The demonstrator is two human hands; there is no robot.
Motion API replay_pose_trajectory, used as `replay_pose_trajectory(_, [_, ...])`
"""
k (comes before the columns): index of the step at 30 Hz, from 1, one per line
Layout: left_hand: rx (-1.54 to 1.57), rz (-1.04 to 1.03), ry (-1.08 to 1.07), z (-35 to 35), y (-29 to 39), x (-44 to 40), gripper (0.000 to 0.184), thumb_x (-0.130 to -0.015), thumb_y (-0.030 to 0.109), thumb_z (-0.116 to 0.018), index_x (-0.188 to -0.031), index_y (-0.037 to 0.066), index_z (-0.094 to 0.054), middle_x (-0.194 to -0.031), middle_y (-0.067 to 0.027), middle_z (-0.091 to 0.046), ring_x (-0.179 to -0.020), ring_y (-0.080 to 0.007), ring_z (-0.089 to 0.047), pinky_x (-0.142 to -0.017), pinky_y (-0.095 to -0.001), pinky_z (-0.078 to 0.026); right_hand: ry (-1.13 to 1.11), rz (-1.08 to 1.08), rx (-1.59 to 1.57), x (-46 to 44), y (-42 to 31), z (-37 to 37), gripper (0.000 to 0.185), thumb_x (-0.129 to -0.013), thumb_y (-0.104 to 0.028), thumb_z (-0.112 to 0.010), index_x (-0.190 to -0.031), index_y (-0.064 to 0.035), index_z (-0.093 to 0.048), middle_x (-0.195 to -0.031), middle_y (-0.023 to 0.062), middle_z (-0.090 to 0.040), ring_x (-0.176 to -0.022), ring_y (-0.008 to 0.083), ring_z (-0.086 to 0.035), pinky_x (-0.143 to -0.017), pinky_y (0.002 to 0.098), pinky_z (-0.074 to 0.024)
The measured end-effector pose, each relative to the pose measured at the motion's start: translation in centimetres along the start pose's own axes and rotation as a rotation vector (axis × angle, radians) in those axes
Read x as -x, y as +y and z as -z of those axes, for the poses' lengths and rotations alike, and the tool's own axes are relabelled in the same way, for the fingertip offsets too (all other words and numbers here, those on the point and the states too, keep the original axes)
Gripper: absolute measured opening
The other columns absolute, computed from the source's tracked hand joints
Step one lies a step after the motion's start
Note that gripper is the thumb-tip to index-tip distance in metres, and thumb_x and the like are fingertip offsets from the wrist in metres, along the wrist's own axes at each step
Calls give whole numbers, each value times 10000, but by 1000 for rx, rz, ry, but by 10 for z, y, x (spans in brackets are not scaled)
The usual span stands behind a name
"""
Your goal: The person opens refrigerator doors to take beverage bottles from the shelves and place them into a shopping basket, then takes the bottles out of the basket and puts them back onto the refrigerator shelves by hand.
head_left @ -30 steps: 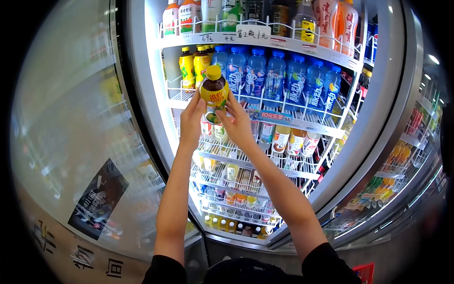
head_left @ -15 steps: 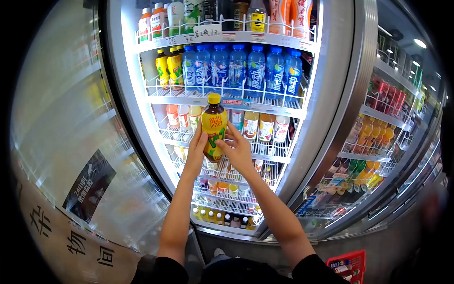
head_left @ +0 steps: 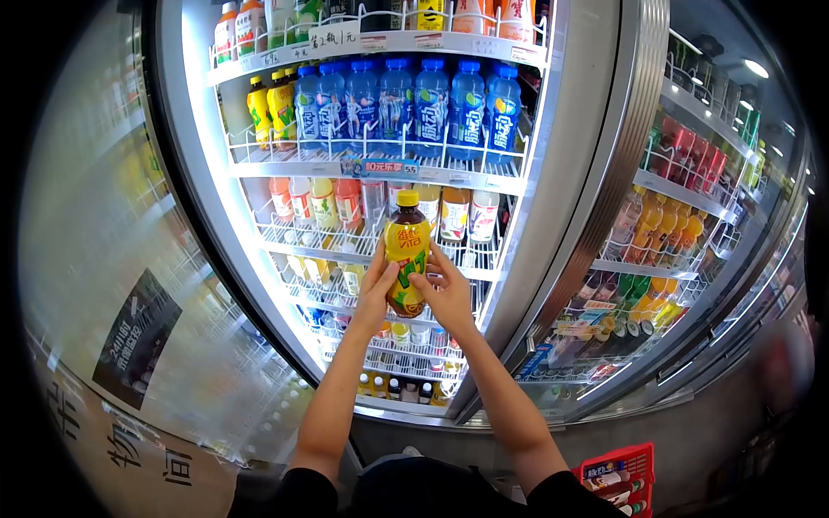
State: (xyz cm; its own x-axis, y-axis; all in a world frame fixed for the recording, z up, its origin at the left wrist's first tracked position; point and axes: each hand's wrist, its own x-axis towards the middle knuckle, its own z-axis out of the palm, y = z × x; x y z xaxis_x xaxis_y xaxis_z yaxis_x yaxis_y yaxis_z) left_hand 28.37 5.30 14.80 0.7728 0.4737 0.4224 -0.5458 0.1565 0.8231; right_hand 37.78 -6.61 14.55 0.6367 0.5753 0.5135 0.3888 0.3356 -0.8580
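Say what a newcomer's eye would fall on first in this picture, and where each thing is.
Probably the yellow-capped bottle, held upright between the left hand and right hand at the middle, before the brightly lit fridge. Next might come the blue bottles on a higher shelf behind it. The red basket stands out at lower right.
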Motion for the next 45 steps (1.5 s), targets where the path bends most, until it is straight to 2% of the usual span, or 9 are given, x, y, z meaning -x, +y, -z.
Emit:
replay_pose_trajectory(5, [36,45,18,-11,-33,23,621,-1038,215,-482,-1564,50,-195,-1525,-94,-376,-1358,-185,-409,-1100,-301,-345,-92,-8,-28,34,6,27,702,-930,-136,-670,-1527,-40,-314,-1286,153,-586,-1172,198,-573,-937,330,-491])
replay_pose_trajectory(8, [25,75,18,-30,-43,43,602,-1040,213,-470,-1559,47,-215,-1523,-98,-382,-1361,-189,-406,-1105,-302,-340,-69,-59,44,62,-1,46,712,-924,-161,-675,-1532,-70,-317,-1288,160,-596,-1185,197,-563,-960,346,-490])
replay_pose_trajectory(10, [46,110,11,-43,-49,57,600,-1038,205,-467,-1557,41,-215,-1524,-101,-383,-1359,-193,-410,-1108,-303,-339,-16,-37,67,82,-4,56,698,-901,-145,-693,-1516,-102,-366,-1248,143,-617,-1122,212,-602,-917,358,-525])
replay_pose_trajectory(18, [216,186,-119,-92,-91,116,593,-1040,192,-433,-1557,23,-195,-1519,-120,-384,-1361,-205,-415,-1118,-316,-335,109,-95,197,170,-22,102,695,-892,-146,-714,-1500,-65,-388,-1284,165,-601,-1133,208,-607,-934,347,-517])
replay_pose_trajectory(26, [227,355,-219,-152,-126,186,602,-1035,199,-454,-1562,47,-206,-1516,-90,-390,-1358,-195,-412,-1113,-316,-331,290,-201,83,272,-34,147,707,-885,-132,-724,-1503,-70,-385,-1256,139,-618,-1112,191,-600,-915,352,-526])
replay_pose_trajectory(30, [156,449,-345,-190,-125,220,618,-1040,202,-459,-1575,81,-174,-1510,-81,-398,-1350,-188,-418,-1103,-304,-336,377,-271,185,323,-52,171,697,-897,-125,-705,-1508,-67,-373,-1265,140,-614,-1107,188,-599,-906,332,-527])
replay_pose_trajectory(38, [14,607,-637,-228,-153,294,747,-973,98,-580,-1582,100,-148,-1413,-99,-472,-1255,-194,-482,-1043,-324,-395,602,-328,293,434,-66,194,671,-922,-182,-662,-1509,-65,-359,-1180,142,-669,-1024,191,-651,-843,330,-537])
replay_pose_trajectory(42, [-74,641,-792,-220,-176,337,886,-904,133,-682,-1584,85,-115,-1353,-109,-510,-1210,-196,-505,-1020,-336,-413,643,-429,319,491,-69,185,691,-925,-146,-658,-1531,-101,-330,-1221,142,-649,-1134,207,-615,-911,359,-528])
replay_pose_trajectory(45, [-81,676,-827,-214,-184,367,917,-895,144,-699,-1585,85,-97,-1331,-122,-526,-1196,-217,-521,-1003,-354,-433,681,-503,348,519,-78,170,684,-928,-153,-659,-1528,-99,-335,-1248,157,-636,-1142,230,-620,-936,382,-523])
